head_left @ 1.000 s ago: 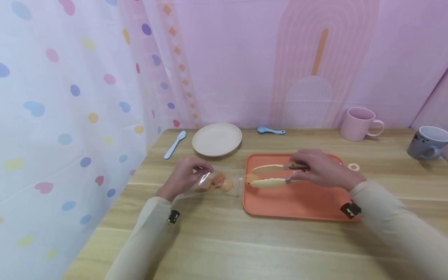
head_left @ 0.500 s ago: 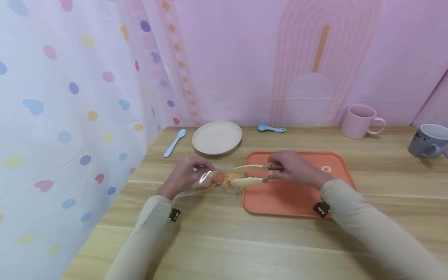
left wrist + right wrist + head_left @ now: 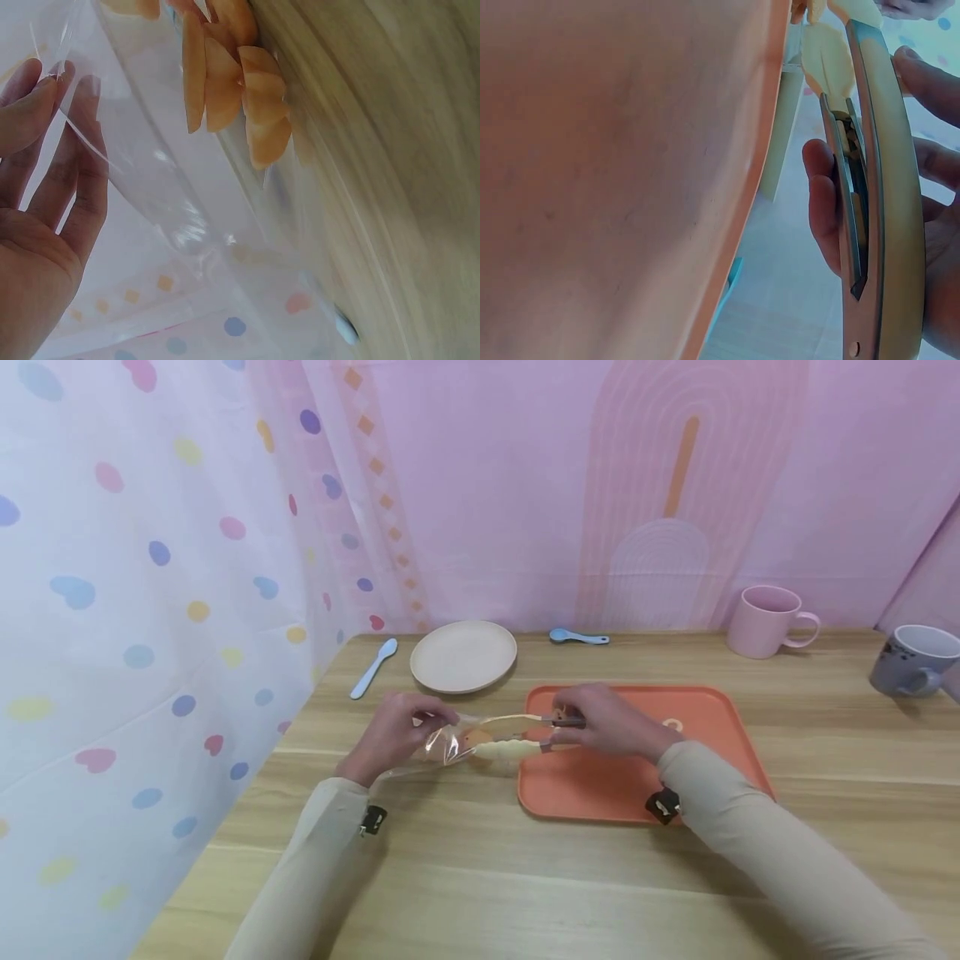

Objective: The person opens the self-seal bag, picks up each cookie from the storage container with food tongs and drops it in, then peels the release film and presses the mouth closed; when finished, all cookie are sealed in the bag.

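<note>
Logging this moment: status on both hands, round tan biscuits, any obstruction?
Left hand pinching clear plastic bag. Right hand gripping cream-tipped metal tongs. Biscuits in bag. Orange rectangular tray partly beneath tongs, seemingly not blocking.

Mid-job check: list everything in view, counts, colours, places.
Table: 1, light wood, beneath
Tray: 1, orange, right of centre
Bag: 1, clear, left of the tray
Cookies: several (count unclear), tan, in the bag
Tongs: 1, cream-tipped, at the bag
Plate: 1, cream, behind the bag
Spoons: 2, pale blue, flanking the plate
Mugs: 2, pink, grey, back right
Curtains: at least 2, pink back, white left
Sleeves: 2, beige, forearms
Wrist cameras: 2, black, cuffs
Left hand: 1, pinching the bag
Right hand: 1, gripping the tongs
</note>
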`<state>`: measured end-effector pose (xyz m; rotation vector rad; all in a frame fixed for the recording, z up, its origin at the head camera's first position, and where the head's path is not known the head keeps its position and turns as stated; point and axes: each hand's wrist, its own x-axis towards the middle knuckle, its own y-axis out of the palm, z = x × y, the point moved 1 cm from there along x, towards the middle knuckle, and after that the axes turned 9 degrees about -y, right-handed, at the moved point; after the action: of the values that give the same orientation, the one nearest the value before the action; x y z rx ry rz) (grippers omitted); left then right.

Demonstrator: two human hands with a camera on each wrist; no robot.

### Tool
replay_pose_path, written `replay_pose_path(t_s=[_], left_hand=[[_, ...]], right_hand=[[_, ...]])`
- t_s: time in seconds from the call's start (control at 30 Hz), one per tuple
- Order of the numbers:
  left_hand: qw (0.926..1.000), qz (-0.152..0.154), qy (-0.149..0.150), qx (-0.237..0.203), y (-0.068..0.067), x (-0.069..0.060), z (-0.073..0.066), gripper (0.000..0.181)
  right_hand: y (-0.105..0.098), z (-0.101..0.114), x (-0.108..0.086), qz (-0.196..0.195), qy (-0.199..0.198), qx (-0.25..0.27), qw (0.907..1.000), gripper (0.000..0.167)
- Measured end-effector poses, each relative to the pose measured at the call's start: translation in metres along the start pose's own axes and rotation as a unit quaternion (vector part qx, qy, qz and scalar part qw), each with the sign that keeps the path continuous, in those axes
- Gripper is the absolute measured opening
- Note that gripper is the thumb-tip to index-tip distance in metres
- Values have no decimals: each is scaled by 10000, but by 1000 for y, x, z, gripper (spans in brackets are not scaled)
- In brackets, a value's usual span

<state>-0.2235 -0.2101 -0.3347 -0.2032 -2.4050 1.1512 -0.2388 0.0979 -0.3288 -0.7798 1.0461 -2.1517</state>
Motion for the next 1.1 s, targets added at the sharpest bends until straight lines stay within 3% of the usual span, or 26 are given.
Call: replay_pose_path(t_s=[0.27,0.43,0.67,0.93,1.1], left_hand=[[10000,14,-17,3,1,0,3,16],[9999,18,-109,43,0,-1,5,18],[9999,-26,-116,-66,0,-2,8,16],[9999,-49,20,-109,1,0,9,15],[9998,-4,138,-135,3,1,7,14]], right_hand=[[-1,-2,0,198,-107,231,9995,20],[1,-3,9,60,-127,118,9998,20],[2,-5,15,108,74,177,9998,20],[3,-4,13,313,-226,441,9983,23],[8,-2,16,26,-378,166,9991,21]])
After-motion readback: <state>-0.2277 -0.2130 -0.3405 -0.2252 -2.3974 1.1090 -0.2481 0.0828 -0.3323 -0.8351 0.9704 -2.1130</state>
